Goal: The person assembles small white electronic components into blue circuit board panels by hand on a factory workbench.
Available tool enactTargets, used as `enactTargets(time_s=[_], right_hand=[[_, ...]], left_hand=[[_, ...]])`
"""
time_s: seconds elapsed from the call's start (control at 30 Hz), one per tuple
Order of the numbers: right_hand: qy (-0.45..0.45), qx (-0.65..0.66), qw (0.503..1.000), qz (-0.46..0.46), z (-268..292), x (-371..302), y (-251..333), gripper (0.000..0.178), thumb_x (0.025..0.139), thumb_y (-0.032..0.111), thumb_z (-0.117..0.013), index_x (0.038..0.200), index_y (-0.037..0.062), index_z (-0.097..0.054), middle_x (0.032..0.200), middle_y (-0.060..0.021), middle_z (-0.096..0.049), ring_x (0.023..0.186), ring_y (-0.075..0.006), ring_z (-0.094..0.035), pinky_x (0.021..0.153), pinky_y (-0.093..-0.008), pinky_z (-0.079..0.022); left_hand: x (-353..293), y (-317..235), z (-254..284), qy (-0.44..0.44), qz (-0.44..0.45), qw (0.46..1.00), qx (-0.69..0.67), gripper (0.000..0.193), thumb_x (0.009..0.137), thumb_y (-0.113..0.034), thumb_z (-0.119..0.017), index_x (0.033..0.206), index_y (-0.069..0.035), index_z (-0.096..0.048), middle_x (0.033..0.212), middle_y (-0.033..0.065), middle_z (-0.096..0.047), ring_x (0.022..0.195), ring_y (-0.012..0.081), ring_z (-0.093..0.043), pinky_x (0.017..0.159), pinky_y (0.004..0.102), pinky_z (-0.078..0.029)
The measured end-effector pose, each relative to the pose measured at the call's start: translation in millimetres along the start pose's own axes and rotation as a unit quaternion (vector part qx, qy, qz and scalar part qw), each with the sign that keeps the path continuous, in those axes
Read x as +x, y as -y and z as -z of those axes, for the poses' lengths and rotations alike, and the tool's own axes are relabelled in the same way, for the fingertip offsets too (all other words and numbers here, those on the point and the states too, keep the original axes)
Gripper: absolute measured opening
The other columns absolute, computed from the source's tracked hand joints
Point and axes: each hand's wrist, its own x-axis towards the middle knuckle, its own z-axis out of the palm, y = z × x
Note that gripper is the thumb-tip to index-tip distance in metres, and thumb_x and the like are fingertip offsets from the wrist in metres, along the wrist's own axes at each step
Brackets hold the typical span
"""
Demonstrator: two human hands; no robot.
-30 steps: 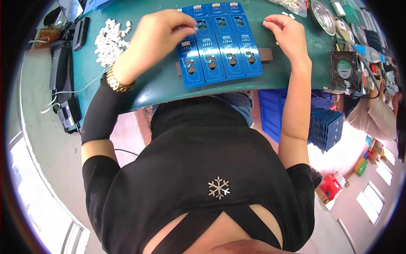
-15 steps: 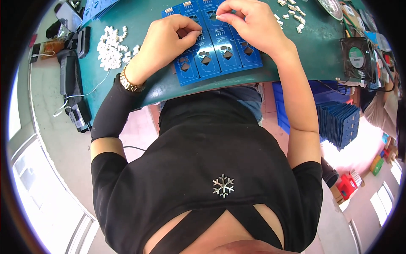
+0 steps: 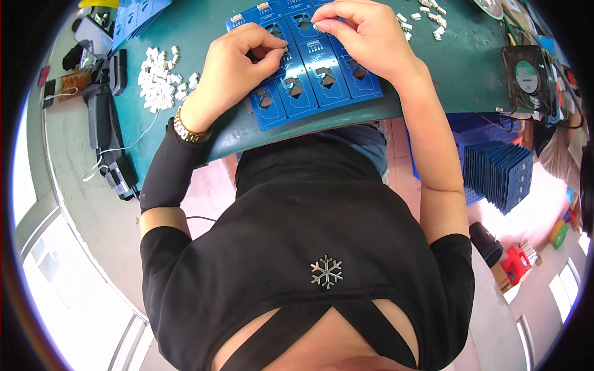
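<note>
- At twelve o'clock in the head view, on the near edge of the green work table (image 3: 445, 68), lies the blue circuit-board panel (image 3: 309, 68), a sheet of joined identical boards, each with a dark diamond-shaped cut-out; it sits directly before the torso, probably so both hands reach it without stretching.
- Left hand (image 3: 238, 65): curled, resting on the panel's left boards at eleven o'clock; thumb and forefinger are nearly closed, and whether a small part sits between them cannot be told. Its weight appears to steady the panel.
- Right hand (image 3: 365, 37): over the panel's upper boards at twelve to one o'clock, fingertips drawn together in a fine pinch on a small pale piece at the panel surface, seemingly a connector.
- Pile of white connectors (image 3: 162, 77): loose heap at ten o'clock, just left of the left hand, likely kept within easy picking range. A smaller scatter of white connectors (image 3: 427, 15) lies at one o'clock beyond the right hand.
- Further blue boards (image 3: 133, 15) are stacked at the table's far left corner.
- Black square cooling fan (image 3: 526, 71), with a round pale label at its hub, stands at two o'clock near the table's right edge.
- Black bar-shaped device with a white cable (image 3: 105, 133) lies along the table's left edge at nine o'clock.
- Below the table at three o'clock, blue boards stand on edge in a blue crate (image 3: 495, 176).
</note>
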Motion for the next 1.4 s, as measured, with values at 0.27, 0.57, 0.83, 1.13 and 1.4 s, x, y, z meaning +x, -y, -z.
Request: enactTargets(time_s=[0.27,0.57,0.83,1.13,1.4], right_hand=[[-0.028,0.001,0.997,0.065,-7,-3,-15,0.01,0.081,0.007,-0.067,0.088,0.0001,-0.07,0.085,-0.0149,-0.068,0.079,-0.0299,-0.066,0.073,-0.0343,-0.052],[0.011,0.019,1.0,-0.008,0,-2,-1,0.01,0.081,0.007,-0.068,0.088,0.0001,-0.071,0.085,-0.0147,-0.068,0.08,-0.0291,-0.066,0.072,-0.0341,-0.052],[0.017,0.027,0.999,-0.017,1,-1,1,0.011,0.081,0.008,-0.068,0.088,0.0002,-0.071,0.086,-0.0148,-0.069,0.079,-0.029,-0.067,0.072,-0.0338,-0.052],[0.042,-0.042,0.995,0.082,-2,-4,-8,0.007,0.079,0.004,-0.065,0.085,0.002,-0.068,0.082,-0.0142,-0.064,0.079,-0.0321,-0.063,0.071,-0.0376,-0.051],[0.11,-0.053,0.988,0.096,-4,2,-6,0.008,0.08,0.004,-0.063,0.087,0.0021,-0.067,0.086,-0.0135,-0.062,0.08,-0.032,-0.063,0.071,-0.038,-0.051]], left_hand=[[4,0,3,0.021,-0.007,1.0,-0.013,0.011,0.081,-0.008,-0.071,0.09,-0.002,-0.073,0.081,0.0058,-0.067,0.069,0.014,-0.063,0.066,0.0263,-0.052],[5,2,7,0.04,0.005,0.999,-0.013,0.012,0.081,-0.009,-0.071,0.089,-0.001,-0.073,0.081,0.0061,-0.068,0.07,0.0147,-0.065,0.067,0.0266,-0.053],[6,5,4,0.039,0.005,0.999,-0.017,0.011,0.08,-0.009,-0.071,0.088,-0.001,-0.072,0.08,0.0047,-0.066,0.066,0.013,-0.06,0.063,0.0254,-0.051],[5,-4,1,0.018,-0.047,0.999,0.015,0.006,0.079,-0.005,-0.071,0.083,-0.001,-0.07,0.076,0.0053,-0.061,0.064,0.0161,-0.06,0.061,0.0277,-0.049],[-1,0,-1,0.001,-0.058,0.998,0.028,0.007,0.079,-0.005,-0.071,0.084,-0.001,-0.069,0.077,0.0069,-0.061,0.066,0.0203,-0.062,0.062,0.0297,-0.051]])
